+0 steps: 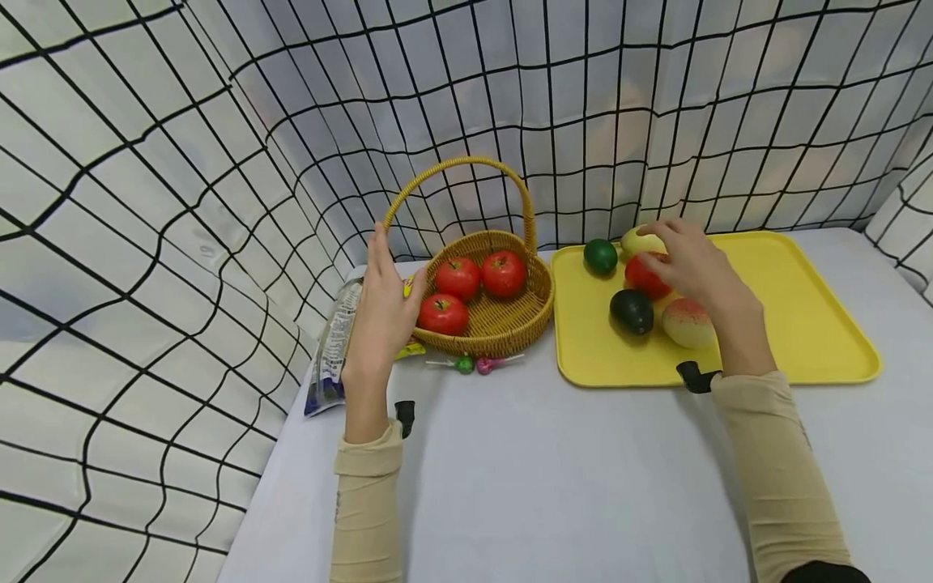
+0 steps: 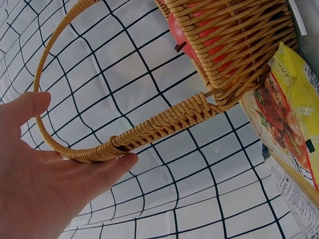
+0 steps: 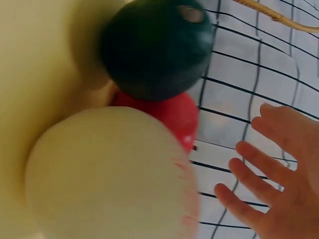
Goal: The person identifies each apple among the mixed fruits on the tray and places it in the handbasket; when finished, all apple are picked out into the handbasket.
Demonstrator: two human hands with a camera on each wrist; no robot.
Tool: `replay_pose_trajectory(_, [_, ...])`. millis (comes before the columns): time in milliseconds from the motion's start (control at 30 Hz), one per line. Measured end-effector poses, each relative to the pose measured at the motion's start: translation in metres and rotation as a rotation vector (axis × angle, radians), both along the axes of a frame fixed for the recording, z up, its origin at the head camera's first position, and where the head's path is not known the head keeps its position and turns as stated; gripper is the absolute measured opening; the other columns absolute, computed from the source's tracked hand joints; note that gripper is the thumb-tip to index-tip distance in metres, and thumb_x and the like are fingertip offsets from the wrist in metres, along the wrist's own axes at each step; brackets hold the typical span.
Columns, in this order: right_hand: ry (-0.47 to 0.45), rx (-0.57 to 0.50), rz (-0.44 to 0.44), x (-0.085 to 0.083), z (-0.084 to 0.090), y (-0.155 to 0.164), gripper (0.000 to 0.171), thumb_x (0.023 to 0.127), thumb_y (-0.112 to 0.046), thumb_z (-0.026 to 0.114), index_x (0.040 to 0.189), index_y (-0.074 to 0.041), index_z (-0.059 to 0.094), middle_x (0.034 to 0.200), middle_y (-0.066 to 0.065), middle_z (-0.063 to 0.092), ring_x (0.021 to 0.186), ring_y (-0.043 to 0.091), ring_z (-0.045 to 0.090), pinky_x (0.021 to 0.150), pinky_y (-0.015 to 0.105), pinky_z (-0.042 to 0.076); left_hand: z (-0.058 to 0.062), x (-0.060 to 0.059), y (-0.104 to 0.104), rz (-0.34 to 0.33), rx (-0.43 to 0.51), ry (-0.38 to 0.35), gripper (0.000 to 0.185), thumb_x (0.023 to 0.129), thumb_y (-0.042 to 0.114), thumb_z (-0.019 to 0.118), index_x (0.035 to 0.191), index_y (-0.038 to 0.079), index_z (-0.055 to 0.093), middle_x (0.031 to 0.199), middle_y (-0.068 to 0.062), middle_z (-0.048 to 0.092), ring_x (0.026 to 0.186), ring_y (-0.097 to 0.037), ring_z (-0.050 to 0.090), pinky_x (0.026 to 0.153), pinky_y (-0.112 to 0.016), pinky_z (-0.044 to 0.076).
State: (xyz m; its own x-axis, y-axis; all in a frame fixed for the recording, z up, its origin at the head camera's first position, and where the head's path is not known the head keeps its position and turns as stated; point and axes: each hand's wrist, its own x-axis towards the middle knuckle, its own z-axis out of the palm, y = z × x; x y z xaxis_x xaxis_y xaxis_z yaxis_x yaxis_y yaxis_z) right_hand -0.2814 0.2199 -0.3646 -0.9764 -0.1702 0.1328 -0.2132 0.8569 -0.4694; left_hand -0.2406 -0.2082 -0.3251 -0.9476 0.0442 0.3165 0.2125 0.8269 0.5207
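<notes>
My right hand (image 1: 688,261) hovers open-fingered over the red tomato (image 1: 645,277) (smooth, light, probably slippery); cup it round its middle. My left hand (image 1: 384,304), open, touches the basket handle (image 2: 149,130).

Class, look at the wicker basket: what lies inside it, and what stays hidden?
Inside the wicker basket lie three red tomatoes. Whatever sits beneath them on the basket floor is covered and cannot be seen.

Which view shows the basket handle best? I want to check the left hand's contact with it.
The left wrist view: the left hand touches the basket handle with straight fingers. The head view shows the handle's whole arch; the right wrist view only a sliver.
</notes>
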Motion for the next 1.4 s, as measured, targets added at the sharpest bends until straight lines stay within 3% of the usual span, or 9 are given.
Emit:
replay_pose_trajectory(300, [-0.101,0.100,-0.008,-0.010,-0.016,0.007,0.057,0.105,-0.036,0.052,0.153,-0.006,0.041,0.153,0.033,0.035,0.137,0.058,0.031,0.101,0.082,0.037,-0.003,0.000,0.006,-0.010,-0.001,0.025,0.087,0.107,0.044,0.049,0.166,0.023,-0.012,0.175,-0.006,-0.003,0.161,-0.034,0.016,0.126,-0.057,0.028])
replay_pose_trajectory(500, [-0.203,0.114,-0.023,-0.012,-0.028,0.011,0.065,0.106,-0.043,0.051,0.156,-0.008,0.032,0.154,0.038,0.028,0.134,0.059,0.031,0.102,0.080,0.035,-0.003,0.000,0.005,-0.008,-0.002,0.029,0.087,0.107,0.043,0.049,0.165,0.025,-0.012,0.175,-0.005,-0.002,0.161,-0.033,0.015,0.127,-0.057,0.027])
replay_pose_trajectory(700, [-0.253,0.101,-0.018,-0.013,-0.034,0.011,0.069,0.104,-0.041,0.055,0.158,-0.010,0.024,0.152,0.039,0.025,0.131,0.060,0.033,0.101,0.080,0.038,-0.004,-0.001,0.004,0.002,0.002,0.022,0.087,0.107,0.041,0.050,0.166,0.025,-0.011,0.175,-0.004,-0.002,0.162,-0.031,0.015,0.127,-0.056,0.028])
replay_pose_trajectory(1000, [-0.273,0.061,-0.024,-0.013,-0.038,0.011,0.074,0.104,-0.040,0.056,0.161,-0.011,0.018,0.152,0.039,0.024,0.131,0.058,0.033,0.102,0.079,0.037,-0.003,0.000,0.002,0.000,-0.002,0.018,0.086,0.107,0.044,0.048,0.165,0.028,-0.013,0.175,-0.002,-0.003,0.162,-0.030,0.014,0.127,-0.055,0.028])
replay_pose_trajectory(1400, [-0.203,0.040,-0.031,-0.014,-0.038,0.007,0.068,0.099,-0.036,0.064,0.153,-0.009,0.032,0.142,0.038,0.035,0.122,0.056,0.043,0.096,0.077,0.042,-0.001,0.000,-0.001,0.004,-0.008,0.016,0.087,0.107,0.045,0.048,0.165,0.027,-0.014,0.175,-0.002,-0.004,0.162,-0.030,0.013,0.127,-0.055,0.027])
